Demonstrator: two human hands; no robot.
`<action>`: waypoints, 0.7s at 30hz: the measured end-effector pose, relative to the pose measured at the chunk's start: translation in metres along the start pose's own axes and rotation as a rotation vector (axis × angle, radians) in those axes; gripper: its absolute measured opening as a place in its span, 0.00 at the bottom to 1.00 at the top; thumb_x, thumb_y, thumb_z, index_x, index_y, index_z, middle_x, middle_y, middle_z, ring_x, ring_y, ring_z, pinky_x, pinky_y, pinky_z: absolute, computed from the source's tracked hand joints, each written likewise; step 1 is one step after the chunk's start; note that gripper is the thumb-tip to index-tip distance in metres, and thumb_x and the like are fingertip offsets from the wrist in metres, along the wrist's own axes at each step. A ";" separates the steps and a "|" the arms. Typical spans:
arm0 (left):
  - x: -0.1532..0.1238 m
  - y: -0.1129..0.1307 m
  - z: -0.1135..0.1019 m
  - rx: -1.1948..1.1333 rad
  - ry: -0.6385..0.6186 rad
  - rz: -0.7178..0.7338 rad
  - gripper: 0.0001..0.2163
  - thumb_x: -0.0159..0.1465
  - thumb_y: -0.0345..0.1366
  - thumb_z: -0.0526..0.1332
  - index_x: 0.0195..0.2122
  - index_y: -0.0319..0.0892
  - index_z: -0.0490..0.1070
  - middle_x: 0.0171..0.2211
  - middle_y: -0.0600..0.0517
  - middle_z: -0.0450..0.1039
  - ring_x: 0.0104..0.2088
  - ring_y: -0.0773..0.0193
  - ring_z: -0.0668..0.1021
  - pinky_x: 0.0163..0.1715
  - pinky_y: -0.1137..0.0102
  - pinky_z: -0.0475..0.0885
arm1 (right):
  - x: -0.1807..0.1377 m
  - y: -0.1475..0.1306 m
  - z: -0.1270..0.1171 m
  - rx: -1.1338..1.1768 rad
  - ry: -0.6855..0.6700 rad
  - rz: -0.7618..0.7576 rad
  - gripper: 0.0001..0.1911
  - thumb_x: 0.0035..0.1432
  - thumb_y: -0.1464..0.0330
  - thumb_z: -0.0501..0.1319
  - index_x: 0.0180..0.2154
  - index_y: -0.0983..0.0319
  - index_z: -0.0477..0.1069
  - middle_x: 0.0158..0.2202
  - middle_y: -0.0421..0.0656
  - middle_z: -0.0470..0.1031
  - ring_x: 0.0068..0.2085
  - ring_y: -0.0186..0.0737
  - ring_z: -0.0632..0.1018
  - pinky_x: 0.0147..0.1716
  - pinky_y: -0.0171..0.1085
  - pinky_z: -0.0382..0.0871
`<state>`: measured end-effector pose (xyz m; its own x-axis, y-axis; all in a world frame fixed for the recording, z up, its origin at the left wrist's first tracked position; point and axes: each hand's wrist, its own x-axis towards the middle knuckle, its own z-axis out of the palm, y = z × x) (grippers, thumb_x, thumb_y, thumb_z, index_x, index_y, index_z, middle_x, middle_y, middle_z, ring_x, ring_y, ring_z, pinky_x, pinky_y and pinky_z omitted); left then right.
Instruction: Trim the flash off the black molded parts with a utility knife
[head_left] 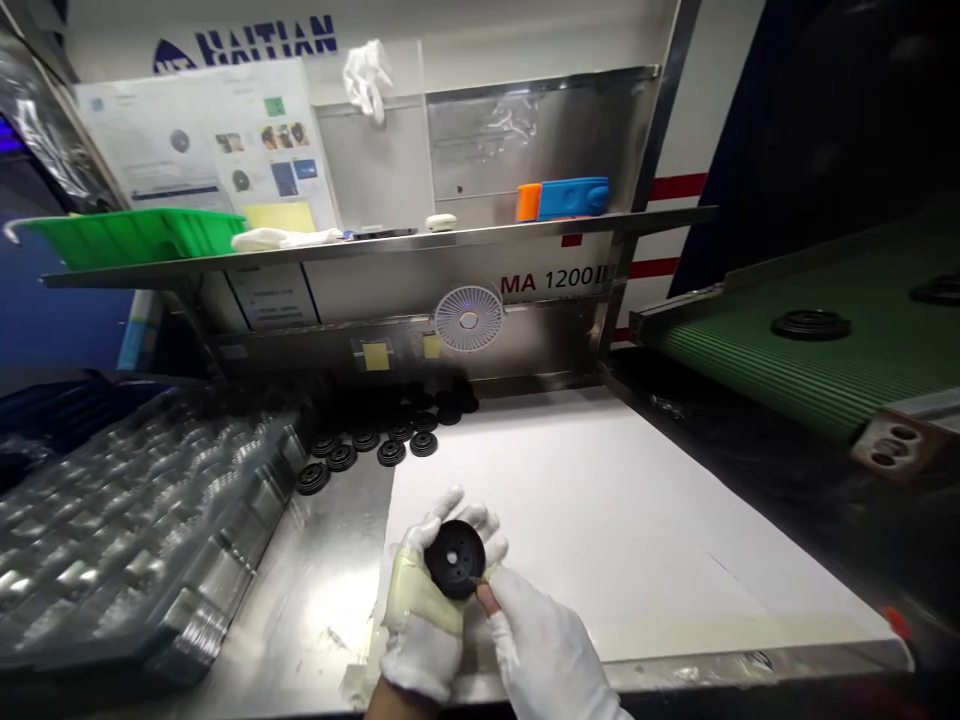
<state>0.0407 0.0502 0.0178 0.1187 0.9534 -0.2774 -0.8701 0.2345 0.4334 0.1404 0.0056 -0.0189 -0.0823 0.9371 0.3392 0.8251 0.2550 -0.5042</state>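
In a white glove with a yellowish wrap across the palm, my left hand point(431, 600) cradles a black round plastic disc point(455, 560). The disc has a hole at its centre and its face is tilted up toward me. My right hand point(540, 635), also in a white glove with one fingertip bare, is closed at the lower right edge of that disc. Whether a small tool sits in its fingers is too small to tell. Farther back, a group of similar black discs point(391, 452) lies on the metal table point(300, 590).
A clear plastic tray point(135, 530) with many pockets stands at left. White sheeting point(585, 510) covers the table's right part. A green conveyor point(742, 350) carries black discs at right. Above runs a shelf point(510, 230) with a green bin point(142, 237); a fan point(469, 319) hangs below.
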 end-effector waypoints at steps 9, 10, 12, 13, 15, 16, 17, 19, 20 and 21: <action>0.016 0.014 0.002 -0.224 0.158 0.097 0.02 0.55 0.30 0.61 0.29 0.41 0.68 0.23 0.56 0.68 0.24 0.70 0.73 0.30 0.72 0.73 | 0.012 -0.016 0.019 -0.052 0.042 -0.026 0.11 0.62 0.66 0.45 0.30 0.56 0.62 0.24 0.36 0.72 0.24 0.39 0.73 0.21 0.36 0.57; 0.017 0.013 0.000 -0.228 0.163 0.131 0.03 0.55 0.30 0.60 0.31 0.41 0.69 0.24 0.55 0.69 0.26 0.70 0.74 0.33 0.71 0.73 | 0.013 -0.017 0.020 -0.050 0.031 -0.029 0.11 0.62 0.66 0.44 0.30 0.56 0.61 0.24 0.36 0.71 0.24 0.39 0.73 0.21 0.36 0.56; 0.017 0.010 -0.008 -0.193 0.141 0.154 0.08 0.55 0.29 0.59 0.37 0.42 0.70 0.31 0.52 0.72 0.33 0.65 0.76 0.39 0.67 0.72 | 0.014 -0.016 0.019 -0.051 -0.006 -0.024 0.11 0.61 0.66 0.45 0.29 0.56 0.61 0.24 0.36 0.71 0.24 0.39 0.73 0.21 0.36 0.56; 0.017 0.009 -0.013 -0.161 0.124 0.126 0.11 0.55 0.29 0.58 0.40 0.42 0.69 0.35 0.48 0.73 0.37 0.61 0.76 0.40 0.63 0.72 | 0.014 -0.015 0.019 -0.045 -0.027 -0.021 0.11 0.61 0.67 0.44 0.29 0.56 0.61 0.24 0.37 0.71 0.25 0.39 0.73 0.22 0.36 0.56; 0.016 0.009 -0.020 -0.107 0.073 0.048 0.14 0.55 0.29 0.57 0.44 0.40 0.68 0.38 0.43 0.73 0.39 0.54 0.76 0.38 0.58 0.72 | 0.014 -0.009 0.017 -0.013 -0.049 -0.019 0.11 0.61 0.67 0.44 0.31 0.56 0.63 0.26 0.37 0.72 0.26 0.39 0.74 0.23 0.36 0.57; 0.015 0.009 -0.022 -0.098 0.059 0.016 0.13 0.55 0.30 0.56 0.42 0.39 0.69 0.35 0.43 0.73 0.36 0.54 0.76 0.35 0.58 0.73 | 0.013 -0.006 0.016 -0.003 -0.051 -0.009 0.11 0.61 0.67 0.44 0.32 0.56 0.63 0.26 0.38 0.72 0.27 0.39 0.74 0.23 0.36 0.58; 0.016 0.009 -0.022 -0.107 0.059 -0.008 0.11 0.55 0.30 0.57 0.39 0.38 0.70 0.31 0.45 0.73 0.32 0.56 0.76 0.33 0.60 0.73 | 0.013 -0.004 0.015 0.002 -0.052 0.006 0.11 0.61 0.67 0.44 0.32 0.56 0.63 0.26 0.38 0.72 0.27 0.39 0.74 0.23 0.36 0.58; 0.018 0.008 -0.019 -0.164 0.089 -0.009 0.05 0.55 0.31 0.59 0.32 0.39 0.71 0.24 0.51 0.70 0.27 0.64 0.75 0.29 0.67 0.73 | 0.012 -0.001 0.016 -0.005 -0.054 0.038 0.11 0.61 0.66 0.44 0.31 0.56 0.62 0.25 0.38 0.71 0.26 0.39 0.73 0.23 0.36 0.58; 0.020 0.008 -0.017 -0.200 0.113 -0.010 0.02 0.55 0.31 0.59 0.30 0.40 0.70 0.23 0.53 0.69 0.25 0.67 0.74 0.28 0.70 0.72 | 0.011 -0.001 0.017 -0.008 -0.058 0.045 0.11 0.61 0.66 0.44 0.30 0.56 0.62 0.24 0.37 0.71 0.25 0.39 0.73 0.23 0.36 0.58; 0.023 0.006 -0.013 -0.229 0.145 -0.006 0.01 0.55 0.31 0.60 0.28 0.40 0.70 0.22 0.54 0.69 0.24 0.69 0.73 0.28 0.72 0.72 | 0.011 -0.002 0.018 -0.009 -0.058 0.045 0.11 0.61 0.66 0.44 0.30 0.56 0.61 0.24 0.37 0.71 0.25 0.39 0.72 0.23 0.36 0.57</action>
<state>0.0314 0.0706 0.0028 0.0690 0.9112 -0.4061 -0.9571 0.1754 0.2308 0.1282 0.0199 -0.0281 -0.0768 0.9599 0.2695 0.8337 0.2101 -0.5106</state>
